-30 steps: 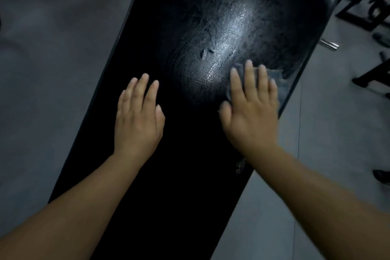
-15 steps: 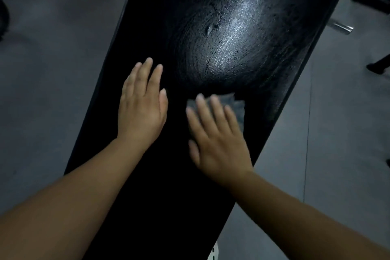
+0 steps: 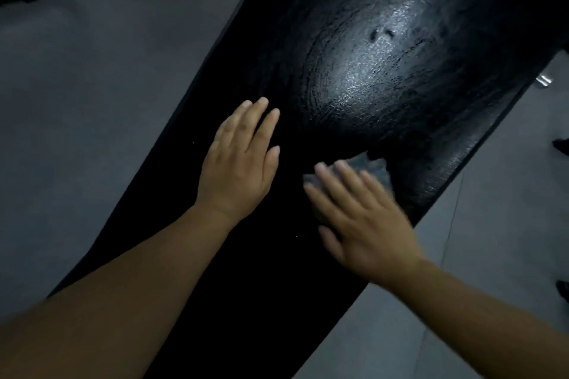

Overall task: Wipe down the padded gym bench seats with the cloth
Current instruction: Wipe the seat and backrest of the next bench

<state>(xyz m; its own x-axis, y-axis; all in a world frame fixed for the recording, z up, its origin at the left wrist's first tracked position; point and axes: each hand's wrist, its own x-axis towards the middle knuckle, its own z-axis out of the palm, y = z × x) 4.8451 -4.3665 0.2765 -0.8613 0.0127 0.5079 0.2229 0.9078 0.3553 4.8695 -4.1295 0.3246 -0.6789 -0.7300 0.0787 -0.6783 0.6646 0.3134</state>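
Right grip [image 3: 366, 224]: I am keeping it wide, fingers straight, palm pressing the grey cloth [image 3: 374, 168] flat; it is blurring, so I am judging it mid-stroke.
Left grip [image 3: 240, 163]: I am resting it wide and flat on the bench pad [image 3: 246, 286], holding nothing, near the right one but not touching.
Cloth: it is lying under my right fingers, its far edge sticking out past the fingertips, toward the pad's right edge.
Change: a second ago the cloth was sitting by the right edge, then sliding in beside the left grip; now it is heading outward again.
Meaning: I am judging the wipe as running side to side across this section, with the near end still waiting.
Around: grey floor [image 3: 92, 101] is showing on both sides.
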